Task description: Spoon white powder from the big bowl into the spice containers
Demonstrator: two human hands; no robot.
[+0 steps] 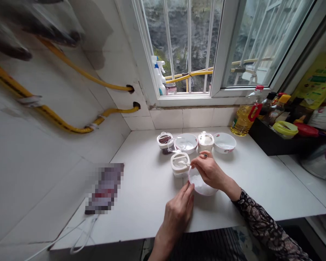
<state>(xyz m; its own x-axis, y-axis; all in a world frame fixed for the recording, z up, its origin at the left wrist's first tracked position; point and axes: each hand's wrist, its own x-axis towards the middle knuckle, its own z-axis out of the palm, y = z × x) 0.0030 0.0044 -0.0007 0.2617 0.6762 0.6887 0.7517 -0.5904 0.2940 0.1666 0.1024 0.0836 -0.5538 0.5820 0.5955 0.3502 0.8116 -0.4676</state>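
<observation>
A small white spoon [187,164] is pinched in my right hand [209,169], its tip at the opening of a white-lidded container [179,170] that has pale contents. Just below that hand stands a bowl [202,186] with a pink rim and white stuff inside, partly hidden by the hand. The fingers of my left hand [178,210] hold the bowl by its left edge. Behind are a lidded container of dark reddish grains [165,142], a white bowl [191,145], another white-lidded container [205,140] and a second white bowl [225,143].
A pixelated dark flat object [104,188] with a white cable [84,235] lies at the counter's left. An oil bottle [243,117] stands at the back right beside a black box [268,139] of condiments. Yellow pipes [70,125] run along the left wall. A window [190,47] is behind.
</observation>
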